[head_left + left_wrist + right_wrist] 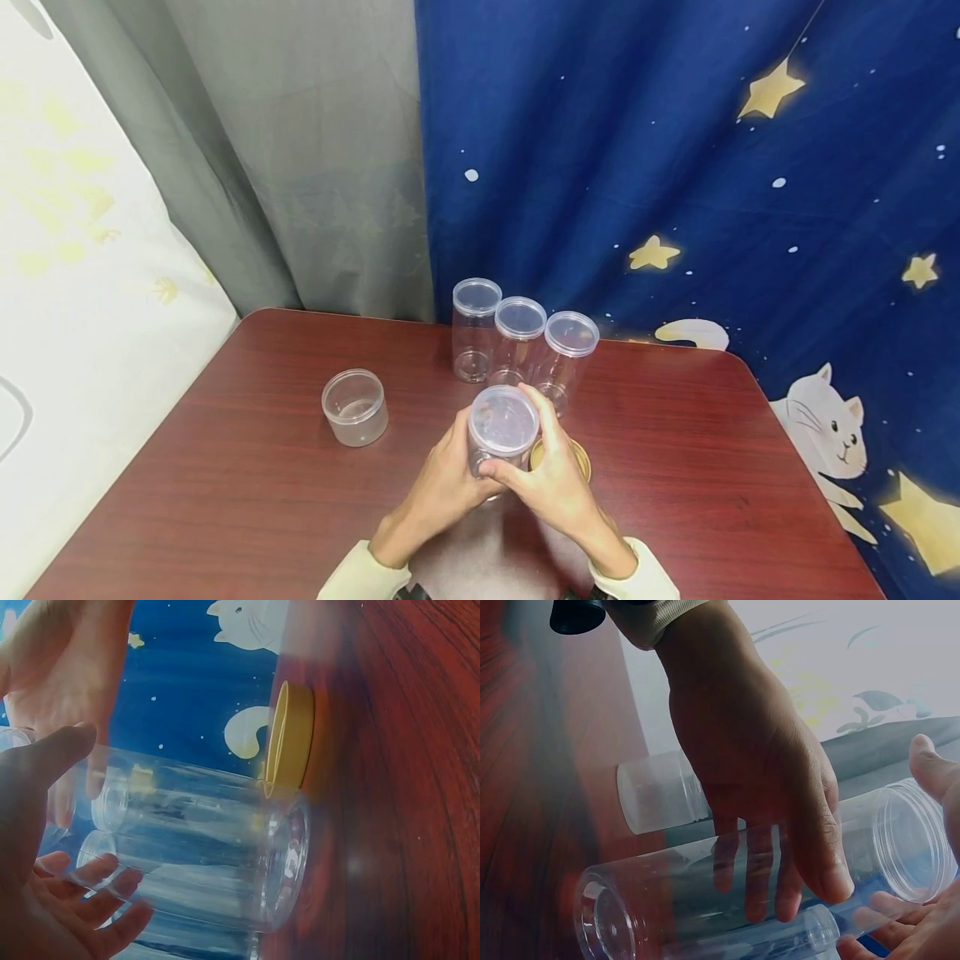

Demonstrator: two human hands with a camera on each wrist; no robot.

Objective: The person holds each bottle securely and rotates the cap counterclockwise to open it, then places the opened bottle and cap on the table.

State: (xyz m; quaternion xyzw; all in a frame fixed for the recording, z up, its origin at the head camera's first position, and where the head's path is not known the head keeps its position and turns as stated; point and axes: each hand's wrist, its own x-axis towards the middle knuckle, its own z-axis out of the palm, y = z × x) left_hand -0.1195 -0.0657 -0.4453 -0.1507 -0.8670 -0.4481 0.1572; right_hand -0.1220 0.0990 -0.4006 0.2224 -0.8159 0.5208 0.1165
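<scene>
A tall clear plastic jar [504,425] stands upright close over the table between both hands. My left hand [442,475] grips its left side, with thumb and fingers around the clear wall. From the other side, my right hand [558,483] holds the jar near its round translucent top, the thumb across the front. In the right wrist view, the ridged top [911,840] sits between the right thumb and fingers. A shallow gold-yellow round lid [581,461] lies on the table just behind the right hand, which partly hides it.
Three tall clear jars [519,321] with translucent lids stand close together at the back of the table. To the left is a short, wide clear jar [354,408]. The dark red wooden table [247,475] borders a grey curtain and a blue starry curtain [600,167].
</scene>
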